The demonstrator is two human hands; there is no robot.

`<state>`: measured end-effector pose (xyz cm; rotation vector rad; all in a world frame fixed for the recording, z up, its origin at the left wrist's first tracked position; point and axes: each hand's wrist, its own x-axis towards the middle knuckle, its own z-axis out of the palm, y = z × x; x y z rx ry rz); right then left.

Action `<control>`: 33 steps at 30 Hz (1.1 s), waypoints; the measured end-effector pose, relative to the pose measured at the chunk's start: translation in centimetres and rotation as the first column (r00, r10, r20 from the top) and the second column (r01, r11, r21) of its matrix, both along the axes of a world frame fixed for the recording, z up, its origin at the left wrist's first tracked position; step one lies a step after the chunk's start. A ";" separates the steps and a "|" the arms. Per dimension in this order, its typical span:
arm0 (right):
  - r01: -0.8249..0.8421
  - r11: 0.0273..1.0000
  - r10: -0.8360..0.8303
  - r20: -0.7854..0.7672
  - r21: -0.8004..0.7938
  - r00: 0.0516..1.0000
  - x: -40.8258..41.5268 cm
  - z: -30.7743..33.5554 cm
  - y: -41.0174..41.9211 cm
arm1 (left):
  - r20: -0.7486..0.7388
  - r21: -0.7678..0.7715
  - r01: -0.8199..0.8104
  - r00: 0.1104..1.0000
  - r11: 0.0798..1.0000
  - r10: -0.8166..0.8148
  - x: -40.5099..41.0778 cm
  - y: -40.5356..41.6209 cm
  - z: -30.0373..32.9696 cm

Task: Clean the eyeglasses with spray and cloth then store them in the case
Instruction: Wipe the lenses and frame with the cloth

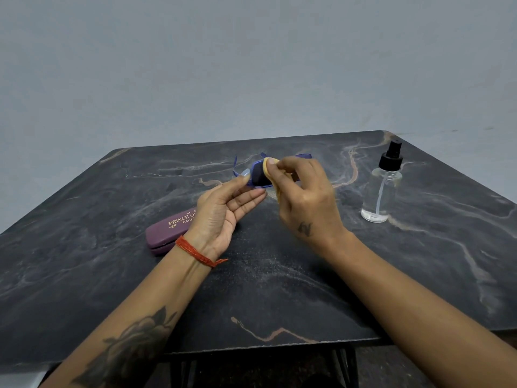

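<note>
The left hand pinches the blue glasses by the frame; the right hand fingers press a yellow cloth onto a lens, above the counter.

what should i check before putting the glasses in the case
1. Glasses held securely: ok, the left hand pinches the eyeglasses at one end of the blue frame.
2. Wiping done: not ok, the right hand presses the yellow cloth on a dark lens.
3. Lenses clean: cannot tell.
4. Temples folded: not ok, they stand open.
5. Case ready: not ok, the purple case lies shut, partly under the left wrist.
6. Spray bottle out of the way: ok, upright, off to the right.
</note>
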<state>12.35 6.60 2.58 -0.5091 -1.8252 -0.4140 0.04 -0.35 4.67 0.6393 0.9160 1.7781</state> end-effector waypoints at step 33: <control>-0.057 0.998 0.057 0.067 -0.008 0.996 -1.0 -0.2 -0.5 | -0.024 0.032 0.006 1.000 0.999 -0.005 -0.1 0.1 0.1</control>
